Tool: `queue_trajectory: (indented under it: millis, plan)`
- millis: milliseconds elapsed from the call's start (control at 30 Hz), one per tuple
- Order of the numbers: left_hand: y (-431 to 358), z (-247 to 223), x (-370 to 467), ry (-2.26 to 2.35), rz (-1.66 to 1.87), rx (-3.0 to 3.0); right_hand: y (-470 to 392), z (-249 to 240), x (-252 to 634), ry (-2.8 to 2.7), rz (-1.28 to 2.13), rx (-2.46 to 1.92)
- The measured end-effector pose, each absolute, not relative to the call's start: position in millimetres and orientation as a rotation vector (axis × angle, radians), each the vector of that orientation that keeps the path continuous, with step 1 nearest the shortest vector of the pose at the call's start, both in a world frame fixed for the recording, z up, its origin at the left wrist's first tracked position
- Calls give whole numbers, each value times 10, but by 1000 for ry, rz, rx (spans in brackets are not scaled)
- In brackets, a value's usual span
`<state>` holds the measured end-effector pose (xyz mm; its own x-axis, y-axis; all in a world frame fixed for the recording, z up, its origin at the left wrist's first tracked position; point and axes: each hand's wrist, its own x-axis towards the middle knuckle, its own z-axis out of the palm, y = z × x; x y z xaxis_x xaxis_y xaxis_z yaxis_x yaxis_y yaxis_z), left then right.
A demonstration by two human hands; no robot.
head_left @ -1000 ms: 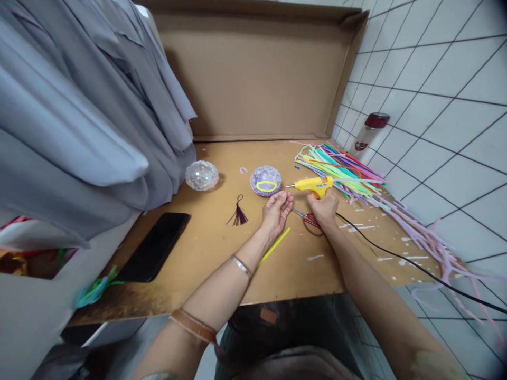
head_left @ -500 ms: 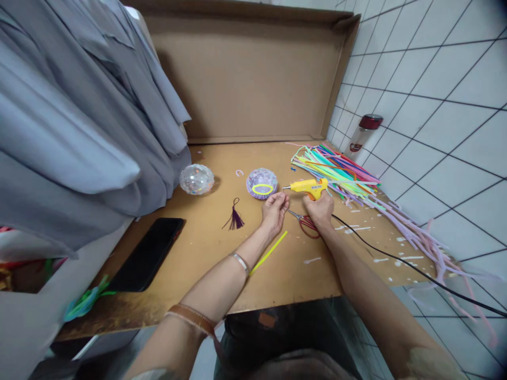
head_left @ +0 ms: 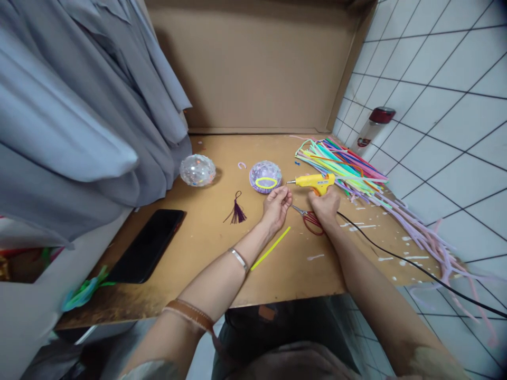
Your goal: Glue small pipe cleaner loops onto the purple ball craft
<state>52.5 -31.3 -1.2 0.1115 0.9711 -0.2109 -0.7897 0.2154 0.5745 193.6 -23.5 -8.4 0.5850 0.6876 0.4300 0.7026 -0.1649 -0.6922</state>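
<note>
My right hand [head_left: 325,206] is wrapped round the handle of a yellow hot glue gun [head_left: 315,182], whose metal nozzle points left. Just below the nozzle tip, my left hand [head_left: 278,207] is closed in a pinch; what lies between its fingertips is too small to make out. Behind that hand sits a purple-and-clear half ball [head_left: 264,171] with a yellow oval ring [head_left: 266,183] on its front. Red-handled scissors [head_left: 312,222] lie between my hands. A yellow pipe cleaner [head_left: 271,248] rests beside my left forearm. To the left is a dark purple tassel [head_left: 237,212].
A clear ball [head_left: 197,171] stands by the grey cloth [head_left: 79,105]. A black phone [head_left: 147,245] lies at left. Several coloured pipe cleaners [head_left: 344,163] are piled at right, near a red-lidded bottle [head_left: 374,126]. The gun's black cord [head_left: 396,255] runs off right. Cardboard [head_left: 253,68] stands behind.
The whole view has shifted slightly, with the tabletop items sitting a little higher. Both hands keep nearly the same pose, the glue gun's nozzle still close above the left fingertips.
</note>
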Motion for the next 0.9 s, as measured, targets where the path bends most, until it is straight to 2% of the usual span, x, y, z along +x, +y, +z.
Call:
queue_trajectory:
  millis: [900]
  plan:
    - [-351,11,518,610,1338,342,-303,-12,1906,-1128,14,-1969]
